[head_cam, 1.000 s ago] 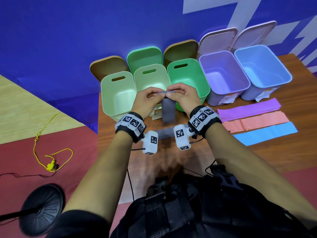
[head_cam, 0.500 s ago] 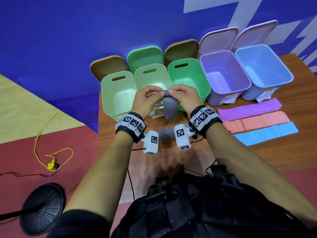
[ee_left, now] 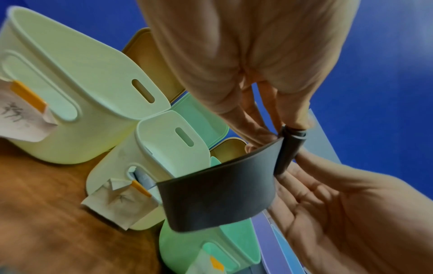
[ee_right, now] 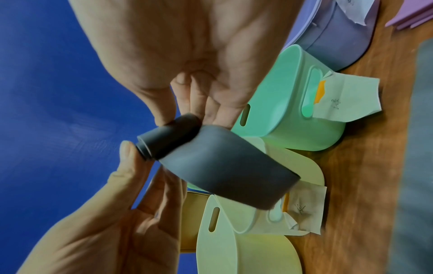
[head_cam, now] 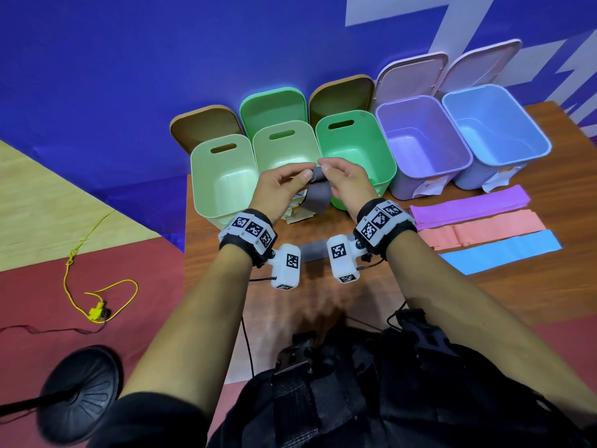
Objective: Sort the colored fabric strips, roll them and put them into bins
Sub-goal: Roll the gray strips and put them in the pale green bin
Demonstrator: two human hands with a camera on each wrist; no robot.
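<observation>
Above the counter, in front of the bins at twelve o'clock, the left hand and right hand are pinching the grey strip and winding it tighter, its hanging tail shortening (rolling partly done).

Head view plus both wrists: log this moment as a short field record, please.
held item: grey strip, partly rolled, tail hanging
left hand: pinches one end of the roll
right hand: pinches the other end
bins: five open, none visibly holding a roll
waiting strips: purple strip, pink strip, blue strip, flat on table
</observation>
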